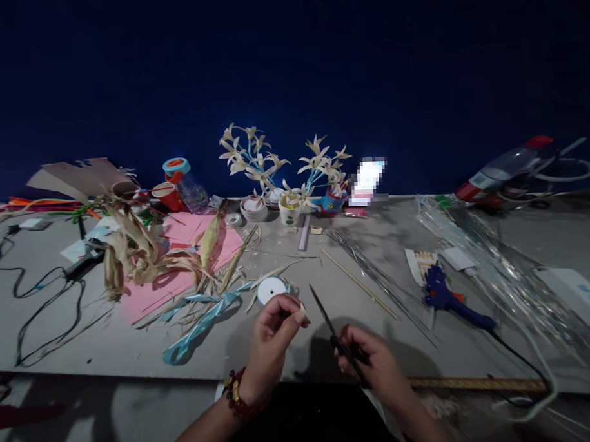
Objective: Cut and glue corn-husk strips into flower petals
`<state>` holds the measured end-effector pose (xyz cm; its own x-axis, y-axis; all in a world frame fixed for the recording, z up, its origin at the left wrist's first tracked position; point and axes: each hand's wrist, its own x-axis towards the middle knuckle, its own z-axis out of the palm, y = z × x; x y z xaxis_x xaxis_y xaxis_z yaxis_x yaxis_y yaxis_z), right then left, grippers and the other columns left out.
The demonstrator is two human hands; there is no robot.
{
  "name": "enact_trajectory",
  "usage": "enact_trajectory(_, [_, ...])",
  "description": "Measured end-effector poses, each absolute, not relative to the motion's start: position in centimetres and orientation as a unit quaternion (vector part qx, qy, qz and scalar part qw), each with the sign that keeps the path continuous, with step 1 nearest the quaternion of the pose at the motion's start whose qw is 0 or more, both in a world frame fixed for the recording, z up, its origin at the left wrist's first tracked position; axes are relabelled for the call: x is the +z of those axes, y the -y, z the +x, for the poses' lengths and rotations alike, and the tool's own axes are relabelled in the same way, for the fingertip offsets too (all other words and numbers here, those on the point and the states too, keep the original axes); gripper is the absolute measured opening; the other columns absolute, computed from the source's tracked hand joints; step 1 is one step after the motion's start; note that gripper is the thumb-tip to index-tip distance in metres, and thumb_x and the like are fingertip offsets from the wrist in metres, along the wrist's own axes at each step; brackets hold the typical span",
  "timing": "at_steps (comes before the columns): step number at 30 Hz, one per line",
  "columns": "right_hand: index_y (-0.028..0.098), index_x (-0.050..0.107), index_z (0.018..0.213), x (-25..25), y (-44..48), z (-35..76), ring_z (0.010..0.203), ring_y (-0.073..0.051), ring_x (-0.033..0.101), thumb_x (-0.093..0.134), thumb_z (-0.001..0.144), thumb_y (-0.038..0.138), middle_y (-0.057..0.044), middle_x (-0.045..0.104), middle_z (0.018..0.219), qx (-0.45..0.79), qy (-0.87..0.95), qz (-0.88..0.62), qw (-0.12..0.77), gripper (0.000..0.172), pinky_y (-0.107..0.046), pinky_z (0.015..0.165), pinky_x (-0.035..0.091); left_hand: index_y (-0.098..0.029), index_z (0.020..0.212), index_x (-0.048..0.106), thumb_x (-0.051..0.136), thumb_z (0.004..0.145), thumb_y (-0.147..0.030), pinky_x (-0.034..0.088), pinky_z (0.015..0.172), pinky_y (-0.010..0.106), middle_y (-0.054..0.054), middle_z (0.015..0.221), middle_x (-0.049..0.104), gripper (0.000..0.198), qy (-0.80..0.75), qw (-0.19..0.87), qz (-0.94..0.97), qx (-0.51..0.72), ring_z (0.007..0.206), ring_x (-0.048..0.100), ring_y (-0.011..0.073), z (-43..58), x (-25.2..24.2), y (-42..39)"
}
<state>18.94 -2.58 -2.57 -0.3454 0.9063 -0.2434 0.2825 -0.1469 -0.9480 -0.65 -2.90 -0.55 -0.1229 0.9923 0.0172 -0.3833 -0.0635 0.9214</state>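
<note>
Near the front of the table, my left hand (279, 321) is closed in a pinch. A small pale piece of corn husk (304, 315) sticks out between thumb and forefinger, and the rest of it is hidden by the fingers. My right hand (365, 352) grips a pair of dark scissors (327, 320) by the handles, blades pointing up and to the left, apart from the husk piece. Just beyond my left hand lies a white ribbon spool (271, 289), and a light blue ribbon (197, 334) stretches to the left of it.
Dried corn husks (131, 246) lie on pink paper (157, 290) at left. Husk flowers (254, 151) stand in cups (291, 208) at the back. Right of my hands are thin wires (369, 263), a wooden stick (360, 284) and a blue glue gun (452, 299) with its cord.
</note>
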Motion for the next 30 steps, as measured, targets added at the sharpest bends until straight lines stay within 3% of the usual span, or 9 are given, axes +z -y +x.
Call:
enact_trajectory(5, [0.024,0.057,0.079,-4.1,1.5,21.9,0.06,-0.018,0.057,0.062,0.078,0.036,0.002,0.058,0.065,0.338,0.694,-0.588,0.24,0.013,-0.027,0.058,0.044,-0.017,0.069,0.062,0.073,0.079,-0.025,0.041,0.07,0.026,0.0,0.069,0.058,0.017,-0.413,0.605,0.284,0.619,0.07,0.051,0.0142,-0.8,-0.3,2.5])
enact_trajectory(9, [0.025,0.056,0.089,-5.2,1.1,23.1,0.074,-0.023,0.066,0.062,0.076,0.029,-0.004,0.067,0.088,0.211,0.741,-0.612,0.177,0.014,-0.029,0.061,0.046,-0.017,0.066,0.061,0.076,0.073,-0.027,0.041,0.065,0.025,-0.001,0.062,0.057,0.019,-0.423,0.633,0.231,0.605,0.064,0.05,0.0135,-0.7,-0.3,2.1])
enact_trajectory(16, [0.023,0.054,0.079,-4.7,-0.5,23.2,0.074,-0.02,0.065,0.062,0.08,0.019,-0.002,0.063,0.087,0.225,0.792,-0.558,0.101,0.009,-0.028,0.066,0.047,-0.018,0.068,0.059,0.074,0.075,-0.031,0.043,0.064,0.025,-0.001,0.064,0.057,0.021,-0.43,0.644,0.249,0.582,0.062,0.051,0.0127,-1.1,-0.4,2.3])
enact_trajectory(21, [0.023,0.06,0.082,-4.5,-0.9,23.1,0.077,-0.021,0.066,0.062,0.088,0.028,-0.003,0.067,0.085,0.242,0.796,-0.525,0.18,0.008,-0.029,0.069,0.049,-0.017,0.078,0.062,0.065,0.086,-0.033,0.047,0.068,0.026,0.001,0.071,0.063,0.018,-0.51,0.499,0.473,0.517,0.069,0.058,0.0146,-5.1,-0.5,-1.6])
enact_trajectory(24, [0.023,0.059,0.078,-5.4,-0.5,22.5,0.069,-0.019,0.063,0.054,0.097,0.038,-0.003,0.065,0.077,0.223,0.784,-0.514,0.267,0.025,-0.027,0.062,0.048,-0.016,0.089,0.067,0.055,0.094,-0.032,0.05,0.072,0.028,0.004,0.083,0.069,0.021,-0.588,0.273,0.695,0.311,0.077,0.063,0.0172,-7.4,-0.6,-7.1])
enact_trajectory(27, [0.023,0.057,0.078,-6.5,0.0,22.2,0.065,-0.017,0.06,0.048,0.102,0.041,-0.002,0.062,0.072,0.186,0.77,-0.517,0.324,0.031,-0.027,0.061,0.047,-0.013,0.096,0.07,0.057,0.096,-0.03,0.054,0.085,0.038,0.008,0.097,0.071,0.022,-0.594,0.22,0.739,0.229,0.092,0.066,0.0226,-7.9,-0.9,-12.4])
enact_trajectory(29, [0.022,0.057,0.079,-7.2,0.4,22.4,0.067,-0.018,0.061,0.047,0.102,0.042,-0.003,0.062,0.073,0.155,0.763,-0.524,0.346,0.032,-0.028,0.064,0.048,-0.016,0.124,0.06,0.061,0.096,-0.034,0.057,0.088,0.045,0.01,0.125,0.063,0.034,-0.594,0.197,0.759,0.181,0.106,0.065,0.0247,-7.2,-1.3,-15.0])
enact_trajectory(30, [0.022,0.057,0.079,-7.5,0.5,22.5,0.068,-0.018,0.061,0.047,0.102,0.042,-0.003,0.062,0.074,0.141,0.758,-0.527,0.357,0.032,-0.028,0.065,0.048,-0.017,0.126,0.06,0.061,0.096,-0.033,0.057,0.089,0.045,0.01,0.127,0.062,0.034,-0.592,0.187,0.767,0.16,0.107,0.065,0.0248,-6.7,-1.5,-15.9])
